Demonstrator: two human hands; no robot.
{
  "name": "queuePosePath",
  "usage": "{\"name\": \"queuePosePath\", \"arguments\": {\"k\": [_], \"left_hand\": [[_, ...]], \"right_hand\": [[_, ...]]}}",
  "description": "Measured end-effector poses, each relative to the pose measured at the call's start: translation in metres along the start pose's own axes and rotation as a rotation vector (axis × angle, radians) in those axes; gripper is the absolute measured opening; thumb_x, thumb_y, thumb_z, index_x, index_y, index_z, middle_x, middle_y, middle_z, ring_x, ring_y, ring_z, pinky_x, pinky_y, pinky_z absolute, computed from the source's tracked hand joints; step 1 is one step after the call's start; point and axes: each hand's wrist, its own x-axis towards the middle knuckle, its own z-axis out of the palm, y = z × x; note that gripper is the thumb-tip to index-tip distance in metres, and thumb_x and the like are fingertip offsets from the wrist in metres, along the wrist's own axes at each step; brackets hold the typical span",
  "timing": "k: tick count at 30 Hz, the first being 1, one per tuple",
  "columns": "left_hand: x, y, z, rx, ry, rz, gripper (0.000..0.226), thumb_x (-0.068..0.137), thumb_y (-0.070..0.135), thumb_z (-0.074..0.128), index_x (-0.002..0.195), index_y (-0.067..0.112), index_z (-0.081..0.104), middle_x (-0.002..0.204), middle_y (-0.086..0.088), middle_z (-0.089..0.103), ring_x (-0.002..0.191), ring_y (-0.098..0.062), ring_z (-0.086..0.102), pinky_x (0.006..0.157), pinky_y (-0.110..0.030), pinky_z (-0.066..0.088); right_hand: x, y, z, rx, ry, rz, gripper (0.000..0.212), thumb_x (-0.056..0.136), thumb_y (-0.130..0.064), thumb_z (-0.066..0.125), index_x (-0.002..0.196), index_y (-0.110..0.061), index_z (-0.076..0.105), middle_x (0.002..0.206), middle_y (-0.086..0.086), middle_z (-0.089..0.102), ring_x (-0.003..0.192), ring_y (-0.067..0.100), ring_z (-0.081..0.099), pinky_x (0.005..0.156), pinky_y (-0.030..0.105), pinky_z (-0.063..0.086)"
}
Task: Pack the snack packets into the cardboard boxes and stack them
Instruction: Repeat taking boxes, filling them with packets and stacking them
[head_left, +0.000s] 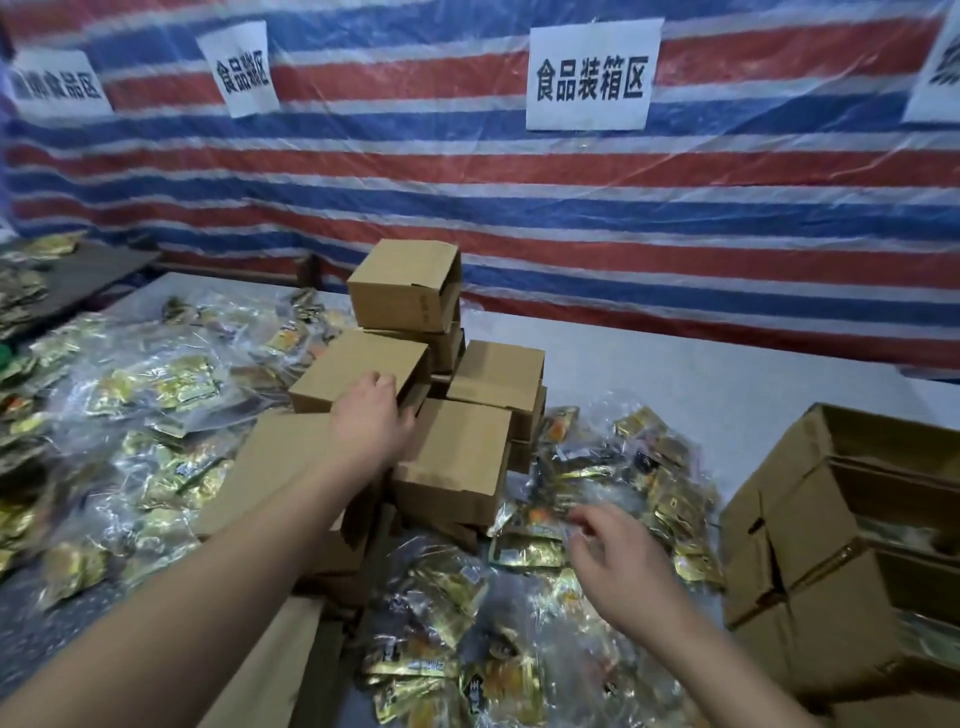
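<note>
Small closed cardboard boxes stand stacked at the table's middle, the top box (405, 291) highest at the back. My left hand (371, 415) grips the near right corner of a box (353, 371) in the stack's left side. Another closed box (452, 462) sits just right of that hand. My right hand (618, 556) hovers with curled fingers over gold snack packets (524, 551) in clear wrap; whether it pinches the wrap I cannot tell. More gold packets (156, 384) lie heaped on the left.
A large open carton (789, 525) stands at the right edge. Flat cardboard (270, 670) lies near the front under my left forearm. A striped tarp wall with paper signs (592, 78) closes the back. Bare grey table (701, 379) shows at the back right.
</note>
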Motion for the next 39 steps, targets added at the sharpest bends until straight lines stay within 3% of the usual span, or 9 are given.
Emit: {"name": "queuePosePath", "arguments": {"k": [7,10,13,17,21,23,28,33,39], "left_hand": [[0.095,0.011,-0.007,0.031,0.037,0.057,0.055,0.094,0.04,0.052,0.14,0.013,0.041,0.138,-0.012,0.048,0.125,-0.032,0.048,0.103,-0.045,0.042],[0.143,0.024,-0.008,0.1,0.045,0.088,0.055,0.094,0.039,0.047,0.143,0.015,0.039,0.139,-0.014,0.047,0.126,-0.035,0.046,0.102,-0.047,0.04],[0.185,0.034,-0.001,0.198,-0.023,0.104,0.048,0.096,0.039,0.043,0.142,0.022,0.042,0.146,-0.017,0.04,0.131,-0.038,0.04,0.104,-0.052,0.037],[0.227,0.043,0.022,0.285,-0.151,0.192,0.04,0.098,0.045,0.037,0.132,0.033,0.053,0.162,-0.015,0.014,0.146,-0.043,0.015,0.11,-0.067,0.019],[0.247,0.05,0.048,0.276,-0.284,0.127,0.049,0.098,0.053,0.038,0.134,0.025,0.054,0.163,-0.014,0.008,0.149,-0.041,0.003,0.11,-0.07,0.011],[0.245,0.051,0.059,0.314,-0.287,0.085,0.056,0.099,0.048,0.039,0.144,0.015,0.044,0.161,-0.016,0.011,0.149,-0.038,0.004,0.112,-0.066,0.014],[0.236,0.052,0.062,0.338,-0.06,0.11,0.069,0.098,0.041,0.039,0.152,0.001,0.022,0.158,-0.017,0.021,0.147,-0.031,0.019,0.114,-0.05,0.027],[0.228,0.047,0.027,0.398,0.063,0.113,0.073,0.099,0.05,0.035,0.15,-0.001,0.026,0.153,-0.019,0.03,0.142,-0.032,0.03,0.115,-0.045,0.028],[0.195,0.067,-0.058,0.033,0.146,0.225,0.054,0.102,0.044,0.037,0.14,0.007,0.045,0.141,-0.01,0.049,0.133,-0.023,0.043,0.112,-0.037,0.036]], "right_hand": [[0.098,-0.051,-0.025,-0.035,0.03,-0.05,0.036,0.099,-0.032,0.048,0.134,-0.021,0.053,0.123,-0.007,0.052,0.117,0.012,0.052,0.095,0.026,0.04],[0.135,-0.066,-0.036,-0.086,0.035,-0.065,0.046,0.1,-0.031,0.047,0.144,-0.017,0.045,0.141,-0.001,0.047,0.128,0.016,0.047,0.106,0.031,0.036],[0.164,-0.074,-0.047,-0.125,0.057,-0.081,0.049,0.1,-0.03,0.047,0.146,-0.016,0.042,0.145,0.002,0.044,0.132,0.018,0.044,0.109,0.032,0.034],[0.187,-0.073,-0.056,-0.136,0.089,-0.087,0.049,0.099,-0.029,0.047,0.145,-0.015,0.041,0.145,0.003,0.044,0.133,0.02,0.043,0.111,0.034,0.034],[0.199,-0.069,-0.054,-0.152,0.067,-0.101,0.048,0.1,-0.032,0.046,0.145,-0.017,0.041,0.143,0.0,0.044,0.132,0.017,0.043,0.111,0.034,0.035],[0.201,-0.068,-0.051,-0.154,0.052,-0.104,0.047,0.1,-0.033,0.046,0.145,-0.017,0.042,0.141,-0.001,0.044,0.13,0.016,0.043,0.111,0.034,0.036],[0.207,-0.071,-0.045,-0.161,0.038,-0.134,0.04,0.1,-0.03,0.046,0.136,-0.013,0.049,0.135,0.003,0.048,0.123,0.02,0.048,0.106,0.039,0.04],[0.211,-0.08,-0.052,-0.153,0.059,-0.152,0.04,0.099,-0.031,0.045,0.136,-0.016,0.05,0.134,0.001,0.049,0.123,0.021,0.049,0.106,0.038,0.041],[0.214,-0.097,-0.1,-0.147,0.181,-0.15,0.041,0.099,-0.034,0.047,0.138,-0.02,0.049,0.139,-0.002,0.048,0.126,0.018,0.049,0.104,0.034,0.041]]}}
